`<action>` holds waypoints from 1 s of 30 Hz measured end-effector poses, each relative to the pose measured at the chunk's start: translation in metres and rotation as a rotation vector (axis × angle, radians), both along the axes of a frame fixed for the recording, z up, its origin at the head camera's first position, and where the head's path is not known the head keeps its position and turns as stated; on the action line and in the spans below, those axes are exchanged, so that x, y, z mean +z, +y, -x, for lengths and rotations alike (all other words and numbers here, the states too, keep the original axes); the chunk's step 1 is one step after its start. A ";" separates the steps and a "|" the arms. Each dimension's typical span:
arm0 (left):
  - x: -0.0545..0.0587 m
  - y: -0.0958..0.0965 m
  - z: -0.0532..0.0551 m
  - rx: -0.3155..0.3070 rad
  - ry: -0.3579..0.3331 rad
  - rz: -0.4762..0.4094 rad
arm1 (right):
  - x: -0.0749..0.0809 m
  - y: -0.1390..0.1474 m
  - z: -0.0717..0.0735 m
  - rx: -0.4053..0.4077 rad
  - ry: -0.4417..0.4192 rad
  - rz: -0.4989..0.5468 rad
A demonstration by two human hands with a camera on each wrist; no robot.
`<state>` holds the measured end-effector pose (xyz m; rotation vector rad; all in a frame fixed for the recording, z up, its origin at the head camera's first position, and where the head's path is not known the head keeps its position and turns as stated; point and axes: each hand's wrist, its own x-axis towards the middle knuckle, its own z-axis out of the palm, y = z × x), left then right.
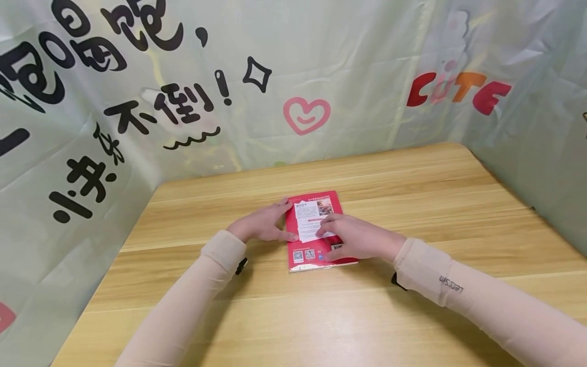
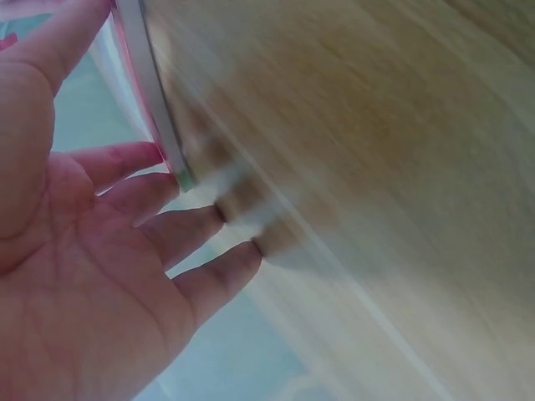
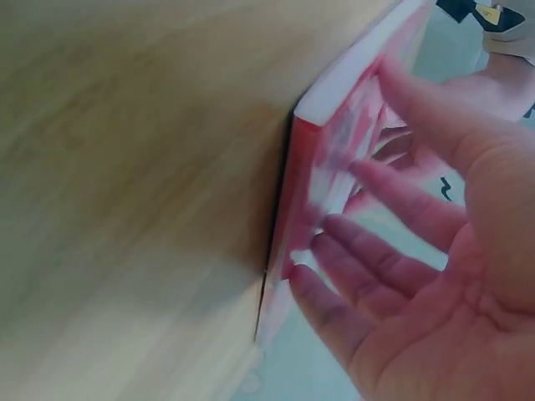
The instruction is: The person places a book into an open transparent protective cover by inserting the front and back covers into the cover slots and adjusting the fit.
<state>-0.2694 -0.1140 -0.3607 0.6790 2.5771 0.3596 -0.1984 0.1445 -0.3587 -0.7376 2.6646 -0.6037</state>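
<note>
A red book (image 1: 306, 224) lies flat on the wooden table, its printed face up with a white text panel, a small picture and QR codes. My left hand (image 1: 263, 223) is at its left side, thumb and fingers spread along that edge. In the left wrist view the fingertips of this hand (image 2: 92, 225) reach the book's edge (image 2: 155, 92). Over the book's right half is my right hand (image 1: 355, 237), covering part of the cover. The right wrist view shows this hand (image 3: 435, 251) with extended, spread fingers at the cover, beside the thick page block (image 3: 359, 71).
The wooden table (image 1: 275, 316) extends around the book on all sides. A pale curtain (image 1: 357, 61) with black characters, a pink heart and coloured letters hangs behind and beside the table. Both forearms wear light sleeves, with dark straps showing near the cuffs.
</note>
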 end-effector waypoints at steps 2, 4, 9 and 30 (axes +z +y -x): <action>0.000 0.001 0.000 0.008 -0.003 0.006 | 0.003 0.004 -0.002 -0.041 0.004 -0.014; 0.001 0.003 0.000 0.013 -0.004 0.009 | 0.006 0.010 -0.003 -0.079 0.016 -0.027; 0.001 0.005 0.000 0.020 0.000 0.014 | 0.012 0.028 -0.004 -0.136 0.016 -0.038; -0.004 0.005 0.006 0.046 -0.006 -0.040 | 0.000 0.055 0.004 -0.241 -0.305 0.250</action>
